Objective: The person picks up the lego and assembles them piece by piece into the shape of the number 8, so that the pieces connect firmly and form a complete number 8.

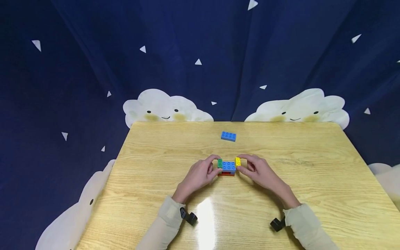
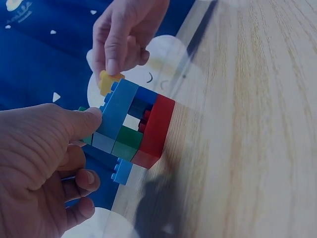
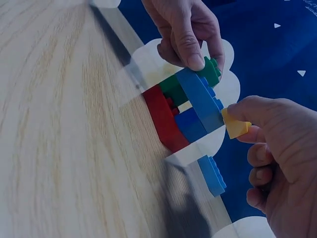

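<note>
A small stack of toy building bricks stands on the table, with a long red brick (image 2: 157, 129) at its base. Above the red, a lower green brick (image 2: 127, 144) and a lower blue brick (image 3: 191, 125) hold up a long blue brick (image 1: 228, 166), leaving a gap between. At the stack's left end my left hand (image 1: 200, 172) pinches a small green brick (image 1: 220, 163) on top. My right hand (image 1: 260, 172) pinches a small yellow brick (image 1: 238, 161) between thumb and finger by the long blue brick's right end; whether it is joined, I cannot tell.
Behind the stack, a separate blue brick (image 1: 228, 136) lies near the far edge of the wooden table (image 1: 150, 149). A dark blue curtain (image 1: 175, 69) with white clouds hangs beyond that edge. Light reflects off the tabletop between the forearms.
</note>
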### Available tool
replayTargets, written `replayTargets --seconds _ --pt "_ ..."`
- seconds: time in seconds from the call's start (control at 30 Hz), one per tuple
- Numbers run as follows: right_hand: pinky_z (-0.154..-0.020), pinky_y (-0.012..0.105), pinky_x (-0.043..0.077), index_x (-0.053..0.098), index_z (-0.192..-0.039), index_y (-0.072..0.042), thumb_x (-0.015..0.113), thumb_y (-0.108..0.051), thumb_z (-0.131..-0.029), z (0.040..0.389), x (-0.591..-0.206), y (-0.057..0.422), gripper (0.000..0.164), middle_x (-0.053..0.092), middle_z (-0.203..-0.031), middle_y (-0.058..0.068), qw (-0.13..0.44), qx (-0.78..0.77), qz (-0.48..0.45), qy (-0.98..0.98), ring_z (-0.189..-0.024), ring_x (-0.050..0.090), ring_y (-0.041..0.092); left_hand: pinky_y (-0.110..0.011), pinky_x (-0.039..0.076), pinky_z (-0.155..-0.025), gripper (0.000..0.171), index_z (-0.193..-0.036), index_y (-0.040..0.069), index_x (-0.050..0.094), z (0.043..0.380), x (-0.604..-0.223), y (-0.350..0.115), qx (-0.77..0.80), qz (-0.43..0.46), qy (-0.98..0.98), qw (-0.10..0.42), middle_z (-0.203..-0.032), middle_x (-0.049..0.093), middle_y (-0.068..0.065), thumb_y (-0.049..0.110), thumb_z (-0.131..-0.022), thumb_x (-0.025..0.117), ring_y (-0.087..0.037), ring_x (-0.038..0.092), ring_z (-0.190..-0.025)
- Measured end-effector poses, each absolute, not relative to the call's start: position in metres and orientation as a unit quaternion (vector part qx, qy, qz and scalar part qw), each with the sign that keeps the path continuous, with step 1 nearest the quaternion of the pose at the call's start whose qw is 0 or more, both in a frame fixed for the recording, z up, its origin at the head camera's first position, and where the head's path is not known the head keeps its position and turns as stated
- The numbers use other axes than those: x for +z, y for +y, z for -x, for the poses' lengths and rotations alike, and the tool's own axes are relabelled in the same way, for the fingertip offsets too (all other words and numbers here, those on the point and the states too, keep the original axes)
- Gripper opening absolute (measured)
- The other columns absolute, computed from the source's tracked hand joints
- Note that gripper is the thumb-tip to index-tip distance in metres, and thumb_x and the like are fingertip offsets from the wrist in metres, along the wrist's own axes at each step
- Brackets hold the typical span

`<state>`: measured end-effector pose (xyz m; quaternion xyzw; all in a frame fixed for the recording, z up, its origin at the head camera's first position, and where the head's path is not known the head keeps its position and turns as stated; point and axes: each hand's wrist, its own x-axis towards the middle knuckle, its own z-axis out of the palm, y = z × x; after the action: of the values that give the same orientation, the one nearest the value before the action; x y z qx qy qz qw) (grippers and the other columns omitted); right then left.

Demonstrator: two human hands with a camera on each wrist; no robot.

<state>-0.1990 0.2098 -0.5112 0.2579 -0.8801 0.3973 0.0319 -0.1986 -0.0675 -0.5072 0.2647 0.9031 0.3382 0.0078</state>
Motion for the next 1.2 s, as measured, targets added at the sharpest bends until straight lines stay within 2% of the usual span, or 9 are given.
replayTargets --seconds 0.23,0.57,0.9,1.2 --pt "-0.064 0.027 0.041 0.069 -0.131 -0.007 0.079 -0.018 -0.095 0.196 -0.509 0.207 0.039 0.04 -0.066 -0.01 0.052 0.402 -0.263 -0.875 -0.061 0.037 0.005 -0.023 0.034 -0.053 0.036 -0.134 0.019 0.061 0.199 -0.508 -0.068 0.34 -0.265 0.902 0.006 -0.064 0.05 0.01 0.034 -0.102 0.07 -0.003 0.039 -0.052" --pt "-0.057 0.025 0.038 0.068 -0.133 -0.005 0.077 -0.022 -0.097 0.194 -0.507 0.198 0.041 0.043 -0.067 -0.011 0.022 0.398 -0.266 -0.878 -0.059 0.04 0.005 -0.022 0.034 -0.053 0.037 -0.134 0.017 0.061 0.198 -0.507 -0.068 0.346 -0.268 0.899 0.005 -0.064 0.049 0.01 0.033 -0.102 0.07 -0.002 0.039 -0.052" --pt "-0.059 0.026 0.04 0.064 -0.135 -0.001 0.074 -0.023 -0.099 0.193 -0.507 0.193 0.043 0.047 -0.071 -0.009 0.013 0.372 -0.262 -0.89 -0.062 0.042 0.006 -0.022 0.034 -0.053 0.037 -0.134 0.017 0.062 0.197 -0.507 -0.068 0.348 -0.264 0.9 0.006 -0.064 0.049 0.01 0.033 -0.102 0.07 -0.002 0.039 -0.052" --pt "-0.059 0.026 0.039 0.064 -0.135 -0.006 0.073 -0.023 -0.1 0.192 -0.51 0.193 0.04 0.045 -0.071 -0.009 0.019 0.365 -0.265 -0.892 -0.063 0.04 0.006 -0.022 0.034 -0.053 0.037 -0.134 0.016 0.062 0.197 -0.508 -0.067 0.347 -0.268 0.899 0.0 -0.065 0.049 0.01 0.032 -0.102 0.071 -0.002 0.038 -0.052"
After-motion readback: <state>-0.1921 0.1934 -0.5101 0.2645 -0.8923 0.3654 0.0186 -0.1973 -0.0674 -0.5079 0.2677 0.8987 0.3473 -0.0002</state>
